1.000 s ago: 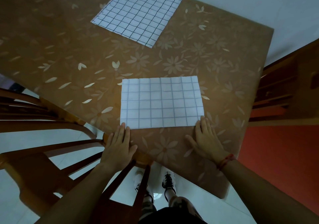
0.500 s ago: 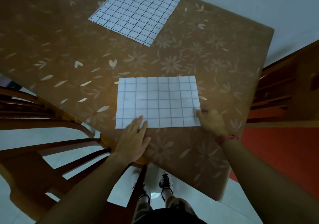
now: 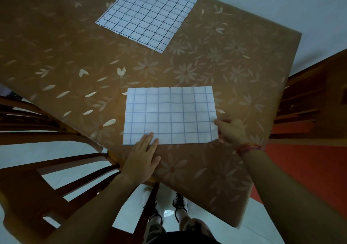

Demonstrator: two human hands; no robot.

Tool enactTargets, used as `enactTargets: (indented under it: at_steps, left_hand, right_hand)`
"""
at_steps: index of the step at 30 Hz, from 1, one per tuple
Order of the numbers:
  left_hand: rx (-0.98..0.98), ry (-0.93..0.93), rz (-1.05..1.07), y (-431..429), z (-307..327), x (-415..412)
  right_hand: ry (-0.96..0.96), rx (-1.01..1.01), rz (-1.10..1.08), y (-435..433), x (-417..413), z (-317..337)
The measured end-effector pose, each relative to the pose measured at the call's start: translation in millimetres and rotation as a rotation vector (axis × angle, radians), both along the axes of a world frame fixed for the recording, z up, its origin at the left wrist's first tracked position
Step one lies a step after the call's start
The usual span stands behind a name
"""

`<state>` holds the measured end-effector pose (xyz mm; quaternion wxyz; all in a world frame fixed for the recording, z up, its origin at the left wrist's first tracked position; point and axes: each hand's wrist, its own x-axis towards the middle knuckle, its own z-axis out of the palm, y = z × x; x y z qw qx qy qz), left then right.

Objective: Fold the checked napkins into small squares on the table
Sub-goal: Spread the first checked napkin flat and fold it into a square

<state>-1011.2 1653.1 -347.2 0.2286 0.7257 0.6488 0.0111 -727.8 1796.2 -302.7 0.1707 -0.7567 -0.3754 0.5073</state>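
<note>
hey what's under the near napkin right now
The near napkin lies flat on the flowered table. Only tablecloth shows around it; whatever is beneath is covered.

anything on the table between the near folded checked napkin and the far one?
Nothing: in the head view, only bare brown flower-patterned tablecloth separates the near white checked napkin folded into a rectangle from the far unfolded white checked napkin.

Half-folded checked napkin point(image 3: 170, 115) lies near; unfolded checked napkin point(image 3: 148, 11) lies far.
</note>
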Motion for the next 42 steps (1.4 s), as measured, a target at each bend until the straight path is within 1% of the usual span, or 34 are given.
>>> enactTargets:
  at_steps: [2, 5, 7, 9, 12, 15, 21, 26, 30, 33, 36, 37, 39, 40, 42]
  left_hand:
    - [0.003, -0.004, 0.006, 0, 0, 0]
    - [0.006, -0.003, 0.016, 1, 0, 0]
    - [0.011, 0.004, 0.019, 1, 0, 1]
    - [0.010, 0.008, 0.026, 1, 0, 1]
    - [0.009, 0.012, 0.034, 1, 0, 3]
    - [0.031, 0.012, 0.048, 2, 3, 6]
    - [0.098, 0.022, 0.047, 16, 13, 34]
    - [0.098, -0.030, -0.051, 25, 28, 85]
    - [0.066, -0.007, -0.041, 27, 32, 114]
    - [0.026, 0.032, -0.018, 27, 31, 119]
    - [0.028, -0.010, 0.002, 25, 33, 110]
    - [0.035, -0.019, -0.009, 24, 33, 105]
    - [0.059, -0.051, -0.051, 23, 31, 94]
    - [0.070, -0.071, -0.086, 22, 31, 87]
    - [0.073, -0.137, -0.178, 20, 28, 74]
  right_hand:
    - [0.074, -0.050, -0.057, 1, -2, -1]
    - [0.101, -0.124, -0.035, 2, -7, 1]
    - [0.030, -0.095, 0.005, 6, -8, -3]
    - [-0.056, -0.011, 0.050, 10, -7, -6]
    - [-0.148, 0.063, 0.135, 10, -6, -8]
    - [-0.171, 0.081, 0.112, 6, -6, -2]
    - [-0.038, 0.064, -0.146, -19, 1, 22]
    - [0.089, 0.040, -0.311, -51, -2, 30]
    - [0.315, -0.031, -0.379, -73, -19, 35]
    - [0.481, -0.115, -0.317, -81, -25, 40]
    - [0.582, -0.148, -0.179, -86, -23, 47]
    - [0.601, -0.142, -0.164, -87, -19, 46]
    - [0.599, -0.115, -0.112, -89, -13, 45]
    - [0.555, -0.078, -0.062, -92, -10, 45]
    - [0.392, 0.017, 0.006, -95, -5, 46]
